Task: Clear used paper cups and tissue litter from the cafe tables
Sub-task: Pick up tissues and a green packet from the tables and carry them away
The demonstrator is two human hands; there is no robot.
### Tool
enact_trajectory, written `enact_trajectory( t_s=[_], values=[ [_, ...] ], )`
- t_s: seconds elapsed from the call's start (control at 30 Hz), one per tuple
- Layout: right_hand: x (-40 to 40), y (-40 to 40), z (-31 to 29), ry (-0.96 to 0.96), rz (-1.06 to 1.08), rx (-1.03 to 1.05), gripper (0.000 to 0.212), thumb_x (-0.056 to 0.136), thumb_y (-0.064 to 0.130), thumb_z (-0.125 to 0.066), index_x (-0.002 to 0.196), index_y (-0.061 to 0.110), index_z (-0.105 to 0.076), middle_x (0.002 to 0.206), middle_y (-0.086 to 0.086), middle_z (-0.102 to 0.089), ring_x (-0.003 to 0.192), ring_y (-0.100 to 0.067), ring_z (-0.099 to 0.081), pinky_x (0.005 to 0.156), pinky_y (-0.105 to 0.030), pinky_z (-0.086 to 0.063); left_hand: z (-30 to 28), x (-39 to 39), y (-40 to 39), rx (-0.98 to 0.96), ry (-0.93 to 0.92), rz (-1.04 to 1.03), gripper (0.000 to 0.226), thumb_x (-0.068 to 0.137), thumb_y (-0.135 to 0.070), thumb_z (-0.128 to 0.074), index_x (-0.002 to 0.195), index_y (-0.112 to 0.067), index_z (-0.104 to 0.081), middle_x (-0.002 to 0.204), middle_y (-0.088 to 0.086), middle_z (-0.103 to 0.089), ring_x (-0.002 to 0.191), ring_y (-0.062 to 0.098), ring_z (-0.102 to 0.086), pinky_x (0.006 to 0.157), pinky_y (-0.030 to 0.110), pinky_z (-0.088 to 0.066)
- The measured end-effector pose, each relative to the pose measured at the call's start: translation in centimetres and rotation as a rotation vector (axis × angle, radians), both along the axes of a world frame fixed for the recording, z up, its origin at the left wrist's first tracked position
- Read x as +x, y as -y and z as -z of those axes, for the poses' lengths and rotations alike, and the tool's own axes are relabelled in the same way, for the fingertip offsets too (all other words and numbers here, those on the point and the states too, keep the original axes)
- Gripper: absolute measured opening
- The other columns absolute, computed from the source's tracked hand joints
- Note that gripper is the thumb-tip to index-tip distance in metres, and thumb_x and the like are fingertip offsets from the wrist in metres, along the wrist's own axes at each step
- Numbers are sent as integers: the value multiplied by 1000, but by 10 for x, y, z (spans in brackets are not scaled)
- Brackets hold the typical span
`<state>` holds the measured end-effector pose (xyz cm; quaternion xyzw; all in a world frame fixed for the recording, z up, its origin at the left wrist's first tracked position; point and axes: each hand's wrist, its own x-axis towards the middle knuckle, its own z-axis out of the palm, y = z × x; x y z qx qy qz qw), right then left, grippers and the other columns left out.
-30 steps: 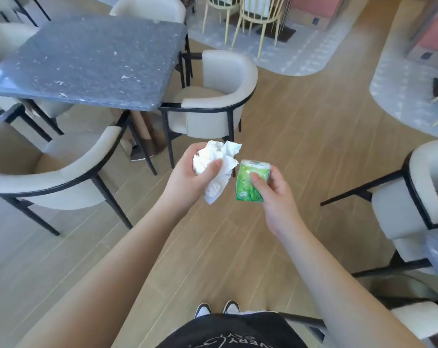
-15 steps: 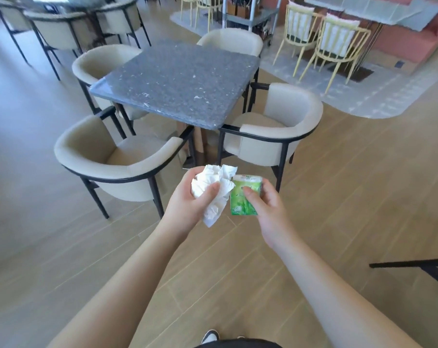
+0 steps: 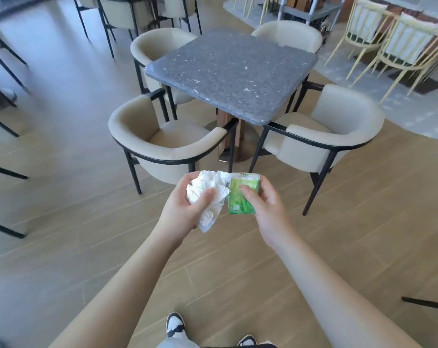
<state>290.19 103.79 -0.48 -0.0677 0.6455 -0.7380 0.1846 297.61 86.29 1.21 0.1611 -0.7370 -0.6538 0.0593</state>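
My left hand (image 3: 185,209) grips a wad of crumpled white tissue (image 3: 208,194), thumb pressed over it, a loose end hanging below the palm. Right beside it, my right hand (image 3: 265,204) holds a small green tissue packet (image 3: 240,197) between thumb and fingers. The packet's left edge touches the tissue wad. Both hands are held out in front of me over the wooden floor, short of the grey speckled cafe table (image 3: 233,71), whose top carries nothing.
Beige armchairs with black frames ring the table: one at the near left (image 3: 162,144), one at the near right (image 3: 333,131), two behind. Pale yellow chairs (image 3: 398,41) stand on a grey floor patch at the far right. More dark-legged chairs line the left edge.
The view has swung left and up, so the grey table now lies straight ahead and fully in sight. Both hands keep the same hold and have drawn slightly closer together.
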Motion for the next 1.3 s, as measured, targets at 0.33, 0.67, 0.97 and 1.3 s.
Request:
enact_trajectory(
  t_s=[0.33,0.67,0.97,1.3],
  values=[
    [18,196,-12,44,-81,-7,22,100,8,-57,121,12,-62,117,-5,-72,107,-16,-69,90,-28,-57,-8,41,198,-30,1,-161,33,82,-52,-66,114,-46,-62,104,-14,-76,92,7,-73,74,21,-52],
    [4,346,-12,45,-212,-20,22,101,6,-55,118,17,-64,117,-2,-72,110,-12,-67,91,-25,-55,-16,44,341,-28,-22,-284,36,83,-47,-66,118,-37,-62,102,-9,-77,88,7,-74,66,14,-50],
    [-72,452,10,37,-319,-36,19,102,9,-54,120,9,-60,107,2,-71,102,-9,-68,82,-23,-55,0,-22,430,-20,6,-342,41,84,-45,-67,123,-32,-61,99,-15,-76,84,1,-72,65,10,-50],
    [-158,595,8,45,-448,-114,19,95,17,-60,113,19,-64,106,8,-75,103,-8,-70,79,-21,-55,-9,-81,565,-64,22,-478,47,83,-52,-66,126,-36,-60,106,-12,-76,93,5,-73,70,11,-49]
  ],
)
